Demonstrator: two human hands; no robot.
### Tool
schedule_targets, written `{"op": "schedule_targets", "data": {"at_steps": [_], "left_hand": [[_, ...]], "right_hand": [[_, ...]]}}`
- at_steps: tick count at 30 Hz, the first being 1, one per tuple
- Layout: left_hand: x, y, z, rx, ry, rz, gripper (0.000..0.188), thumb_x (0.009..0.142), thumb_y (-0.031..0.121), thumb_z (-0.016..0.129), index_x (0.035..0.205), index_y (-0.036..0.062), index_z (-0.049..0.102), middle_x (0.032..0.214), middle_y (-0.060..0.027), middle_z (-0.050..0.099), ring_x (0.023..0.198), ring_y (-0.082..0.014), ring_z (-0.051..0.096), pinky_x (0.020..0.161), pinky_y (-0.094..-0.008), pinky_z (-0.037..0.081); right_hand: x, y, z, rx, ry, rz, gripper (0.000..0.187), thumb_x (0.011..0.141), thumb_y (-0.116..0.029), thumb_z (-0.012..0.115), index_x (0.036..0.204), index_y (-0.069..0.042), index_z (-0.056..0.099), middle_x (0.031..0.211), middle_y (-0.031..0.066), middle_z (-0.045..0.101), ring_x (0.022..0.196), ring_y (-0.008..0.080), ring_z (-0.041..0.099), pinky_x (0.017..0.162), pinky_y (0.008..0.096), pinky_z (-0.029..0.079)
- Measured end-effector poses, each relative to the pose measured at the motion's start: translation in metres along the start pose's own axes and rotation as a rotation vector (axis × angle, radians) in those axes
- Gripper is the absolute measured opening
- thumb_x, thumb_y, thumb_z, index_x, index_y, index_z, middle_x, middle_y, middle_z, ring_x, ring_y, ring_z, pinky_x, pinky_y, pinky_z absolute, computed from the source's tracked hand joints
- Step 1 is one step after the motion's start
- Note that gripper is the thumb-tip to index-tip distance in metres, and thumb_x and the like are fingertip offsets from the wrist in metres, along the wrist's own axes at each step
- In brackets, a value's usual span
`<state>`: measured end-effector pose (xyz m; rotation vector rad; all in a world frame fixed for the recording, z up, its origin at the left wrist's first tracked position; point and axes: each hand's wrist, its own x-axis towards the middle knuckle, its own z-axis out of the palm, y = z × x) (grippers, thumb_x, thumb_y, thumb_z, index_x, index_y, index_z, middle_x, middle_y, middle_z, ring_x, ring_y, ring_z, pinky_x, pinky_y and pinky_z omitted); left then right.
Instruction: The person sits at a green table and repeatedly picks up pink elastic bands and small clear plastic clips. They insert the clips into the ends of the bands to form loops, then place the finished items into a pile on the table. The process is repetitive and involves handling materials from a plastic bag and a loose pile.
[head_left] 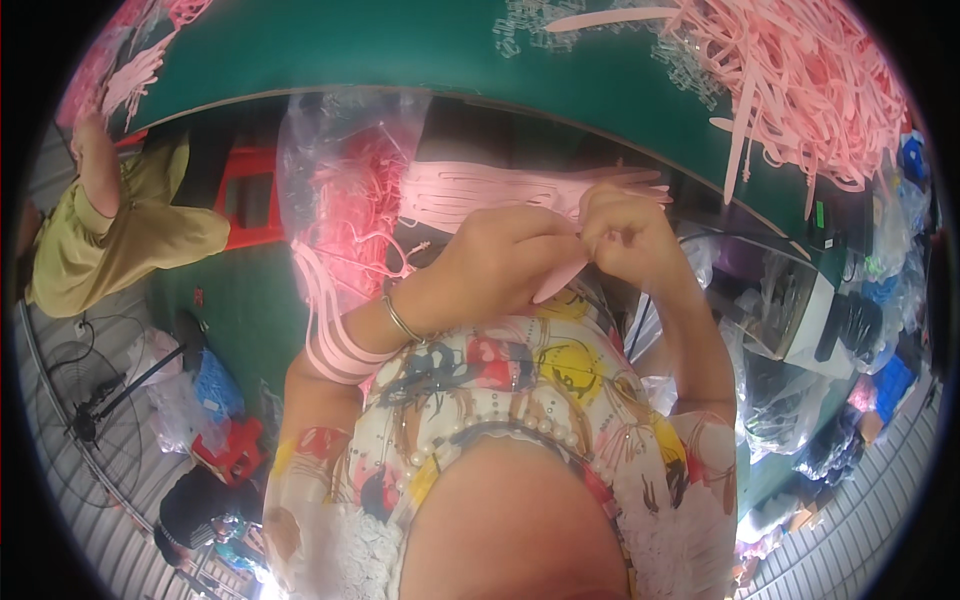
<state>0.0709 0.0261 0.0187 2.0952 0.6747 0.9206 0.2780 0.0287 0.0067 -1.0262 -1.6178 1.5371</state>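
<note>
My left hand (505, 258) and my right hand (632, 238) meet in front of my chest, fingers pinched together. Between them is a flat, soft-looking pink strap (560, 281), its rounded end sticking out below my left fingers. The exact spot where both hands grip is hidden by the fingers. A bundle of long pink straps (470, 192) stretches just beyond my hands. More pink straps (322, 318) hang looped over my left forearm, by a metal bangle (398, 314). Close to that arm, a clear plastic bag (350, 130) holds a mass of pink straps.
A green table (400, 50) curves across the far side, with a large pile of pink straps (810, 90) and small clear plastic pieces (685, 70) at its right. Another person's hand (95, 150) is at far left, near a red stool (250, 200). A fan (85, 425) stands lower left.
</note>
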Motion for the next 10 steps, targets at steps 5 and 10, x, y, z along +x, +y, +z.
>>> {"op": "schedule_targets", "data": {"at_steps": [5,10], "left_hand": [[0.001,-0.009,-0.004,-0.343,-0.061,-0.224,0.019,0.079,-0.001,0.063,0.098,0.002,0.064,0.09,-0.0111,0.064,0.08,-0.0225,0.063,0.071,-0.0287,0.05],[-0.007,-0.014,0.001,-0.742,-0.221,-0.687,0.03,0.092,0.011,0.055,0.122,0.0066,0.052,0.107,-0.0078,0.063,0.09,-0.0228,0.061,0.083,-0.0276,0.047]], "right_hand": [[0.001,-0.003,-0.003,0.035,-0.031,0.042,0.003,0.064,-0.004,0.056,0.063,-0.002,0.059,0.063,0.0036,0.054,0.071,0.0171,0.049,0.067,0.0309,0.039],[0.002,-0.005,-0.001,0.007,-0.011,0.06,0.004,0.065,-0.004,0.057,0.064,-0.002,0.06,0.065,0.0045,0.057,0.073,0.0173,0.051,0.068,0.0314,0.039]]}}
